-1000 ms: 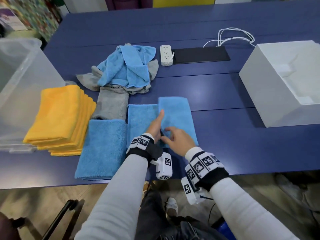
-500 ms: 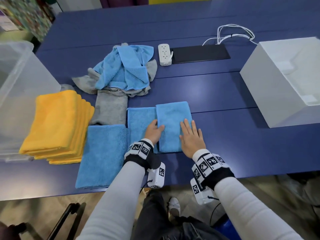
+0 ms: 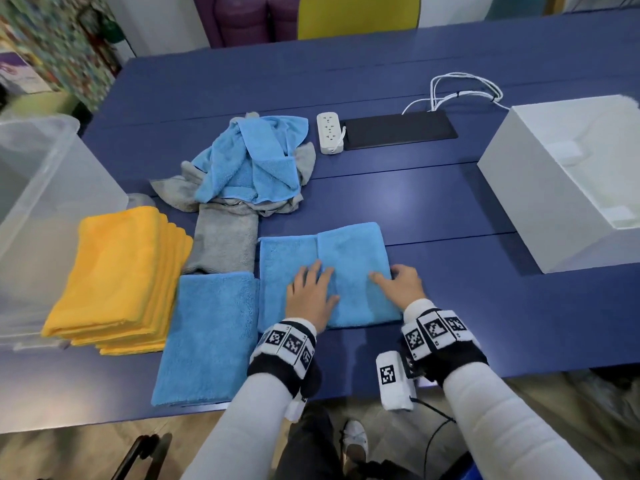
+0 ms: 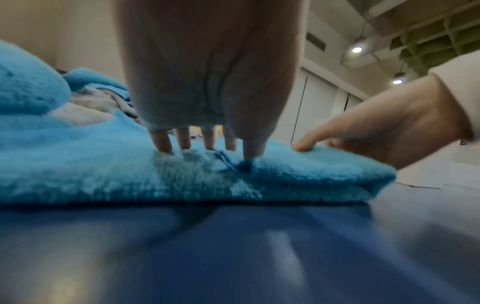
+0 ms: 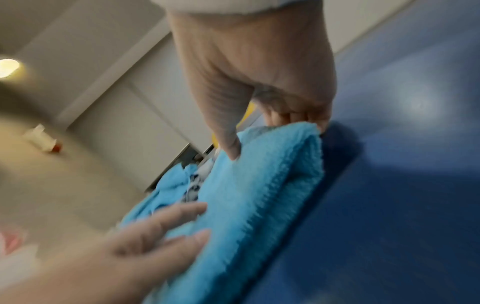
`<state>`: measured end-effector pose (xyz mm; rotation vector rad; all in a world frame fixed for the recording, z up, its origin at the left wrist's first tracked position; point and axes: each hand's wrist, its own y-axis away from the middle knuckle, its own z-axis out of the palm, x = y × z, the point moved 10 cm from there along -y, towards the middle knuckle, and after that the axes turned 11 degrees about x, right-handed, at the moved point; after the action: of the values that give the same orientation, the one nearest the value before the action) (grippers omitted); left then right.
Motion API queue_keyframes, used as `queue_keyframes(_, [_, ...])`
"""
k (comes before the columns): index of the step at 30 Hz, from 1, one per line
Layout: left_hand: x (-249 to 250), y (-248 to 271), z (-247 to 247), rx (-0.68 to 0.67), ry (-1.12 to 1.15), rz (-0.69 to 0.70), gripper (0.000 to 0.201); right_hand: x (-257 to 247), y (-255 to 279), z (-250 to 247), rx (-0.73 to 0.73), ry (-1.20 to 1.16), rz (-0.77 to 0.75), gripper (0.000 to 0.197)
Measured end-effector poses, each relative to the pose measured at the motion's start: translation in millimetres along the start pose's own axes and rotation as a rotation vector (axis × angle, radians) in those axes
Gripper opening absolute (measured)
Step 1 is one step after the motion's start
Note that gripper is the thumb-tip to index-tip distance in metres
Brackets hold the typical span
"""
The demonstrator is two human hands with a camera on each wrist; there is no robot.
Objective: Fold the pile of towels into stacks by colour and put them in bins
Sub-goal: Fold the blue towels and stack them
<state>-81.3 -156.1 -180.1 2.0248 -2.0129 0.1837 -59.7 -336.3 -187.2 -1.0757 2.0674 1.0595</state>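
A partly folded blue towel [image 3: 349,258] lies on the blue table near the front edge. My left hand [image 3: 311,292] lies flat on its middle, fingers straight, pressing the fold seam [image 4: 223,158]. My right hand [image 3: 398,282] grips the towel's right edge [image 5: 309,139], thumb on top and fingers curled underneath. A folded blue towel [image 3: 211,337] lies to the left, beside a stack of folded yellow towels [image 3: 117,278]. A folded grey towel [image 3: 225,244] lies behind, in front of a loose heap of blue and grey towels [image 3: 249,161].
A clear plastic bin [image 3: 38,209] stands at the left edge and a white bin [image 3: 540,202] at the right. A white power strip [image 3: 329,133], a black slab [image 3: 398,129] and white cables [image 3: 460,91] lie at the back.
My left hand has flattened onto the towel's middle. My right hand slid from lying flat on the towel to its right edge and took hold of it.
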Motion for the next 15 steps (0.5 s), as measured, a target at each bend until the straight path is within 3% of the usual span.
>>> queue_keyframes(3, [18.2, -1.7, 9.2, -0.028, -0.010, 0.033, 0.058, -20.6, 4.8, -7.4, -0.091, -0.203, -0.012, 0.008])
queue_keyframes(6, [44.1, -6.3, 15.0, -0.051, 0.050, 0.077, 0.059, -47.2, 12.1, -21.7, -0.106, -0.286, -0.121, 0.014])
queue_keyframes(9, [55.1, -19.4, -2.1, 0.038, 0.430, 0.044, 0.044, -64.9, 22.8, -17.0, -0.134, -0.253, -0.218, 0.022])
queue_keyframes(11, [26.7, -26.1, -19.3, 0.113, 0.916, -0.209, 0.035, -71.7, 29.6, -5.3, -0.155, -0.229, -0.255, 0.027])
queue_keyframes(12, [12.3, -26.0, -18.7, 0.076, 1.189, -0.373, 0.035, -74.9, 34.5, 3.4, -0.177, -0.233, -0.268, 0.030])
queue_keyframes(14, [1.3, -20.8, -9.9, -0.109, 1.630, -0.626, 0.041, -78.7, 46.0, 26.2, -0.239, -0.233, -0.283, 0.038])
queue_keyframes(15, [-2.7, -17.8, -8.6, -0.191, 1.703, -0.676, 0.046, -79.5, 51.7, 39.7, -0.274, -0.218, -0.285, 0.041])
